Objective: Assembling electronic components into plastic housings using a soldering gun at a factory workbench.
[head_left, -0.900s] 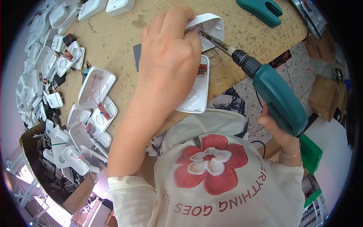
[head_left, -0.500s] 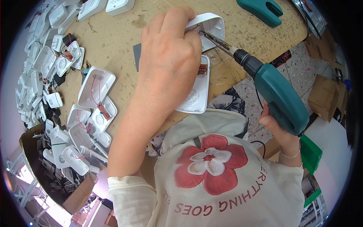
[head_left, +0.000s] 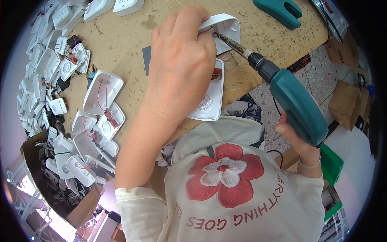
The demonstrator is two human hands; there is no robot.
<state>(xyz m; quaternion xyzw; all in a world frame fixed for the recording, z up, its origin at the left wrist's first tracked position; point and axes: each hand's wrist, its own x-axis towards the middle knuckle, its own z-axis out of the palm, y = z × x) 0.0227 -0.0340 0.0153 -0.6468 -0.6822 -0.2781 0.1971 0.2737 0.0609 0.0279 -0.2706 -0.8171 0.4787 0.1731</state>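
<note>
My left hand (head_left: 181, 60) is closed at the rim of a white plastic shell (head_left: 229, 29), which is tilted up on the bench. A short red wire shows beside its fingertips; whether they also pinch it is hidden. My right hand (head_left: 296, 137) grips a teal pistol-shaped soldering iron (head_left: 300, 103) from below. The iron's dark tip (head_left: 223, 37) reaches into the shell, close to my left fingertips. Under my left wrist lies a matching white cover (head_left: 212, 101) with a round grille. A small reddish circuit board (head_left: 217, 74) sits on it, partly hidden by my hand.
Opened white housings (head_left: 103, 92) with wired boards lie to the left, before a large pile of white shells (head_left: 36, 80). A cardboard box (head_left: 44, 189) of parts stands at lower left. Another teal tool casing (head_left: 278, 12) rests at the far right, near the bench edge.
The soldering iron's body and my right hand have shifted very slightly to the left. The tip stays inside the shell, and my left hand is almost still.
</note>
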